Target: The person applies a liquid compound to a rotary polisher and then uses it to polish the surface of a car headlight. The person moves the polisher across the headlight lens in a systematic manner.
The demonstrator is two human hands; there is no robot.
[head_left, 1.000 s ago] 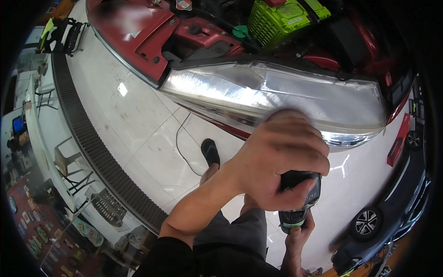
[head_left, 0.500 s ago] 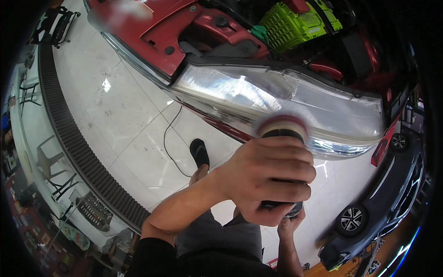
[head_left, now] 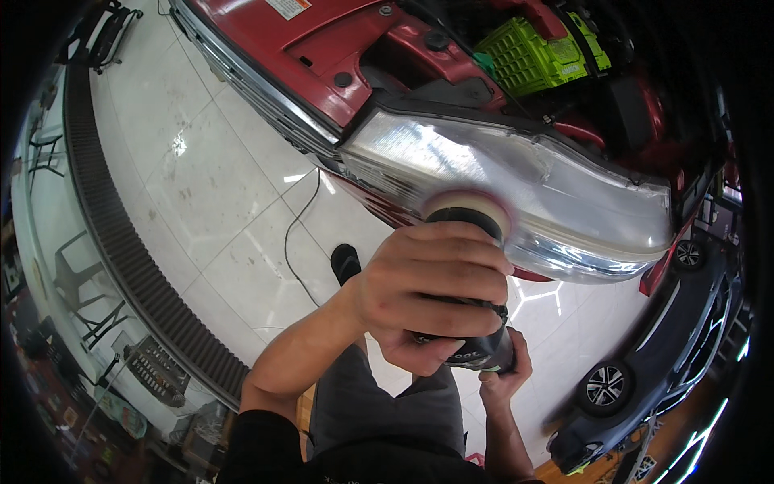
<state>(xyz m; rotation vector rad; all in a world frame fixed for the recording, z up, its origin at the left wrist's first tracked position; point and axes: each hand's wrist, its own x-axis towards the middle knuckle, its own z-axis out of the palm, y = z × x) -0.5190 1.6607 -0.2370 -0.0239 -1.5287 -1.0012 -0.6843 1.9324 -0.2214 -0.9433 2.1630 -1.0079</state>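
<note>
A red car (head_left: 322,64) is filling the top, its front corner carrying the headlight (head_left: 492,165), the landmark here. A dark car (head_left: 657,339) is standing well apart, below and right of the headlight. A floor grate (head_left: 145,250) is running along the headlight's far left. Behind the headlight, a yellow-green slotted box (head_left: 528,60) is sitting under a black strap, which is probably keeping it from shifting.

Just in front of the headlight, a black polisher (head_left: 482,343) is pointing its head at the lens. Both hands are closing around it, near each other: the left hand (head_left: 435,278) is wrapping the body close behind the head, likely for pressing and steering; the right hand (head_left: 505,379) is holding the rear end, farther from the headlight, likely bearing weight and countering twist. The blurred round pad (head_left: 476,199) is apparently meeting the headlight's lower front edge, perhaps spinning; its contact face is staying hidden.
</note>
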